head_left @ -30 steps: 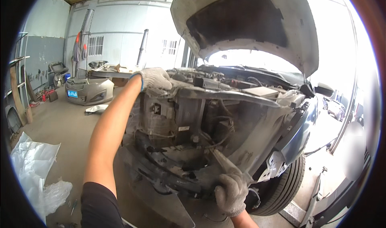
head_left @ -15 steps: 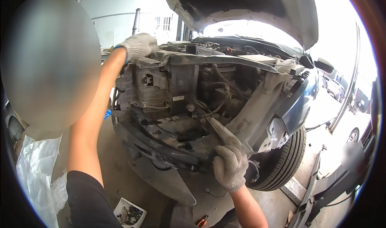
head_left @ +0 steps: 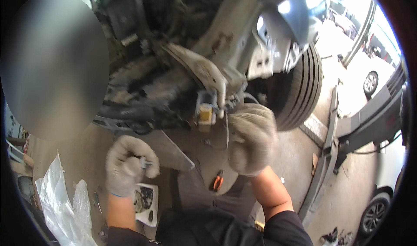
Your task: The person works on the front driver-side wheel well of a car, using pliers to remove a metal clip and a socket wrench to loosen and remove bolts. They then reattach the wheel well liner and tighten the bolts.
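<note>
My gloved left hand (head_left: 130, 163) is low left of centre, its thumb and fingers closed round a small metal piece (head_left: 144, 162), perhaps a bolt. My gloved right hand (head_left: 252, 139) is curled and blurred at right of centre, just below a metal bracket (head_left: 208, 72) on the car's stripped front end; what it holds, if anything, I cannot make out. Left of that hand a small part with a yellow patch (head_left: 205, 113) sits beneath the bracket. Behind it is the front tyre (head_left: 306, 87). A dark curved panel (head_left: 173, 155) hangs above my legs.
Orange-handled pliers (head_left: 218, 182) lie on the floor between my legs. A white tray (head_left: 151, 213) holds small parts. Crumpled plastic sheeting (head_left: 61, 200) lies at left. A lift arm (head_left: 362, 122) and another white car (head_left: 378, 66) are at right. A blurred oval hides the upper left.
My view has tipped down. My left hand has left the top front edge of the car and come down low, now pinching a small piece. My right hand remains curled, higher in the picture.
</note>
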The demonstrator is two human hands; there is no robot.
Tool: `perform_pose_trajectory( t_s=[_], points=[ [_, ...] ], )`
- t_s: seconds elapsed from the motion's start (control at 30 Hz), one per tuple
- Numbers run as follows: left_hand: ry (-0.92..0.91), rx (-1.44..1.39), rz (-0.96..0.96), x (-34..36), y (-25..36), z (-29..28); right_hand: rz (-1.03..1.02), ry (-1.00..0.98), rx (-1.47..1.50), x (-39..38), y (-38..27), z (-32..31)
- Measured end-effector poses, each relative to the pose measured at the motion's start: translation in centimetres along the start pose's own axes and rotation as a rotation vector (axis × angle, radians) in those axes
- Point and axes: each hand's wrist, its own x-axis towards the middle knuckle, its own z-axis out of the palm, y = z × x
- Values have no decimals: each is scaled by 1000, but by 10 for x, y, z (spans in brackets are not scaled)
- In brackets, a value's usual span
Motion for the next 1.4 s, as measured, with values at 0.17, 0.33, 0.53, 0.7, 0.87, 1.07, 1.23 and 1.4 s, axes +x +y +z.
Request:
perform_pose_trajectory(
  t_s=[0.17,0.33,0.53,0.7,0.87,1.07,1.23,1.4],
  points=[
    [133,-446,-635,-71,-106,9,893,115,-294,-204,63,-97],
    [178,-526,-1022,-101,-161,26,1616,-635,-823,-458,44,-155],
    [69,-195,-1032,-77,-187,53,1735,-1056,-702,-572,-59,-106],
    [-59,-296,-1080,-55,-198,73,1619,-833,-904,-571,-66,-106],
    [-159,-412,-1161,-46,-208,112,1509,-1022,-992,-613,-15,-113],
    [-124,-567,-1182,-42,-203,124,1912,-816,-530,-548,18,-124],
    [-134,-541,-1013,-25,-184,131,1830,82,-89,-448,16,-183],
    [-135,-608,-857,-7,-155,156,1463,165,160,-265,-3,-221]
  ],
)
